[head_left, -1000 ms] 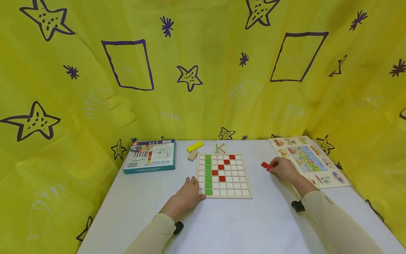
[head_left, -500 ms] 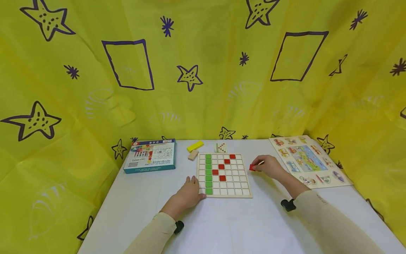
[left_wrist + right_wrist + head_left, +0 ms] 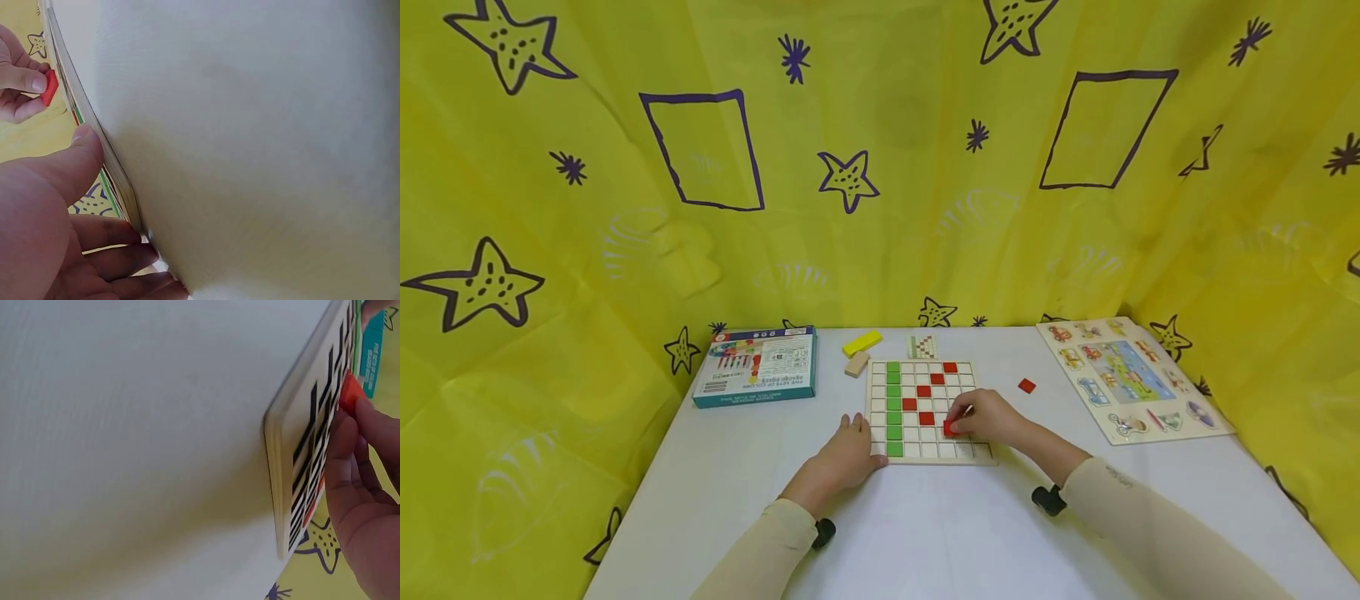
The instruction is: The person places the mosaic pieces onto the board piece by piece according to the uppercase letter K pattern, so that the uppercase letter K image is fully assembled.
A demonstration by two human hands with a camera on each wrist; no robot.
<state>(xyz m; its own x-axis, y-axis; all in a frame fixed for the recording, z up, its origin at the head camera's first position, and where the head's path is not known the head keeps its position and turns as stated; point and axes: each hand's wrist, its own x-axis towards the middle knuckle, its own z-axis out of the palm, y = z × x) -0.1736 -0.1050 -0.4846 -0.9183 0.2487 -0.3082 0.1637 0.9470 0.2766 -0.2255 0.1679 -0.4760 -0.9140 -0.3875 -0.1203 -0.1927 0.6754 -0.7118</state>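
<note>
A square wooden grid board with white cells lies on the table, a column of green tiles near its left side. Several red tiles form a diagonal, with another below it. My left hand rests at the board's near left corner, thumb by the front edge and fairly straight fingers along the side. Above the lower right cells, my right hand pinches a red tile between thumb and fingertips. Part of the board is hidden under that hand.
A loose red tile lies right of the board. Behind the board are a small pattern card, a yellow block and a plain wooden block. A flat box lies left, a picture puzzle right.
My right hand has moved left from beside the puzzle to over the board with a red tile. One red tile now lies on the table where the hand was. My left hand stays put.
</note>
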